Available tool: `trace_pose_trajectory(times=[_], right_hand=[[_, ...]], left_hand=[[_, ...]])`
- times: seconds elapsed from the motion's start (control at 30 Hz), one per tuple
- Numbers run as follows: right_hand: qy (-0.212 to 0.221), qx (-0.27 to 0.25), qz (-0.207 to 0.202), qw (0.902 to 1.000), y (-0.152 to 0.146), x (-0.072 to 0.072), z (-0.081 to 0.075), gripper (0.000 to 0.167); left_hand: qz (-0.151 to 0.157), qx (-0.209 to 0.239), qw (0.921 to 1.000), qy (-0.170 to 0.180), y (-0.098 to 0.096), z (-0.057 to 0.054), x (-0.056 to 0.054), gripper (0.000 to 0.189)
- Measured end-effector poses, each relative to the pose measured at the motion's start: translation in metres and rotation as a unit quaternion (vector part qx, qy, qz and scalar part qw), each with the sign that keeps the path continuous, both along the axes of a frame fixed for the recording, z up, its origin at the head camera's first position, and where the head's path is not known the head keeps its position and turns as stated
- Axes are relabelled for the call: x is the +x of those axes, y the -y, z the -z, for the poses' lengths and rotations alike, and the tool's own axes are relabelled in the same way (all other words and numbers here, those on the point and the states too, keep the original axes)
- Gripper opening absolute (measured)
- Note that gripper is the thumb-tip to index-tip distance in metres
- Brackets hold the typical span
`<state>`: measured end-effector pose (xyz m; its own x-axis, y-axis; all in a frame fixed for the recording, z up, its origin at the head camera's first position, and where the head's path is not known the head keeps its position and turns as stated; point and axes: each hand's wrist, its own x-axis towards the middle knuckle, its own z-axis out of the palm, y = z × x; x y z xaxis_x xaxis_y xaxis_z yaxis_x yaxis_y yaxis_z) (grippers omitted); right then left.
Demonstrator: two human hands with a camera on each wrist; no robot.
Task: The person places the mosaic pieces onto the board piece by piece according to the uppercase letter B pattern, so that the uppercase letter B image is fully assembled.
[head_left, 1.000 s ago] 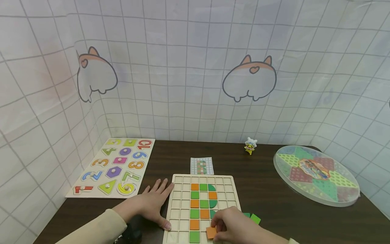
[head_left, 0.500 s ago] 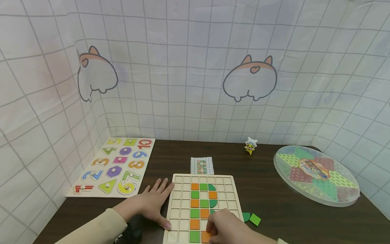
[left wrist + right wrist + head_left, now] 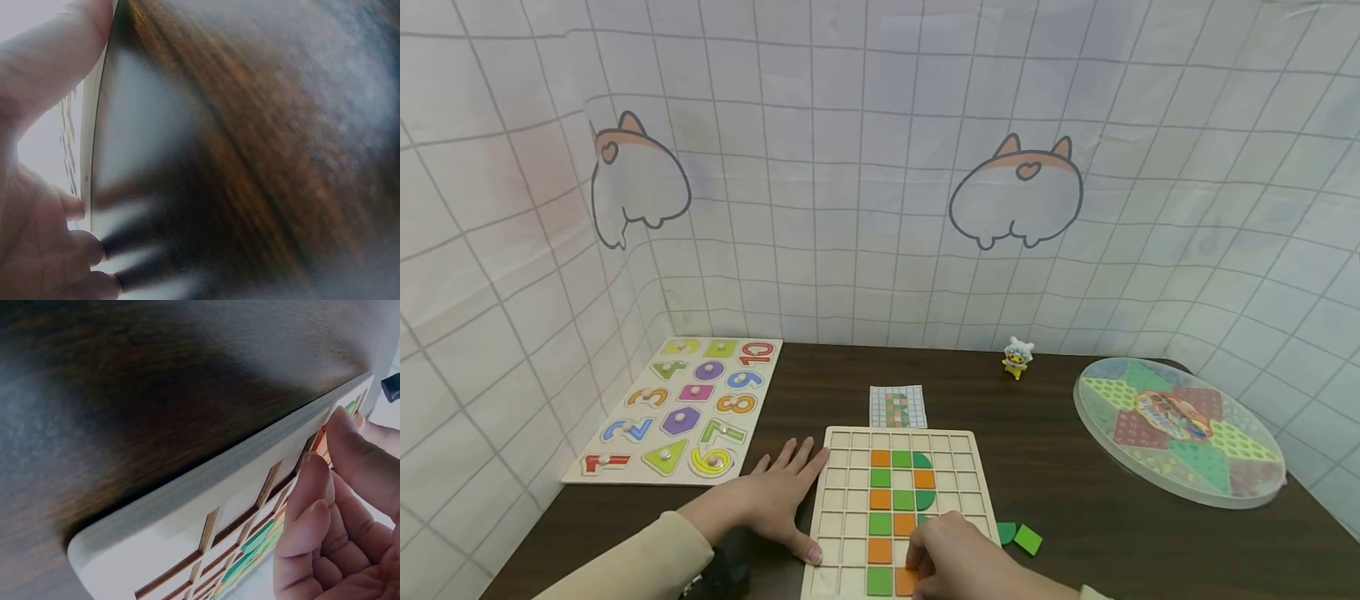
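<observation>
A pale wooden grid board lies on the dark table, with orange squares, green squares and dark green rounded pieces set in its cells. My left hand rests with spread fingers along the board's left edge, thumb on the rim. At the near end, my right hand has curled fingers and thumb on an orange square tile, which lies in the cell right of a green square tile. The right wrist view shows that thumb and fingertip close over the orange tile. My right hand covers part of the board.
Right of the board lie a loose green square and a dark green rounded piece. A small pattern card sits behind the board. Farther off are a number puzzle, a small figurine and a round star-patterned game box.
My right hand has moved slightly left with the orange tile, which was tilted over the cell and now lies in it beside the green square. The left hand stays put.
</observation>
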<state>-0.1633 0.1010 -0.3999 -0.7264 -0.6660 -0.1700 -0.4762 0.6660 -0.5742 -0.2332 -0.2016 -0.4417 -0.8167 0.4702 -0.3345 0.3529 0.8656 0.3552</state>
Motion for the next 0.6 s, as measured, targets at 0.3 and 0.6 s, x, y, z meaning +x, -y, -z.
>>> trace_pose_trajectory(times=[0.3, 0.6], right_hand=[[0.011, -0.019, 0.003, 0.9998, -0.002, -0.001, 0.008, 0.008], [0.034, -0.052, 0.008, 0.998, -0.014, -0.018, 0.045, 0.009]], left_hand=[[-0.001, -0.004, 1.0, 0.003, 0.0, 0.001, 0.001, 0.144], [-0.006, -0.006, 1.0, -0.001, -0.001, 0.0, 0.0, 0.145]])
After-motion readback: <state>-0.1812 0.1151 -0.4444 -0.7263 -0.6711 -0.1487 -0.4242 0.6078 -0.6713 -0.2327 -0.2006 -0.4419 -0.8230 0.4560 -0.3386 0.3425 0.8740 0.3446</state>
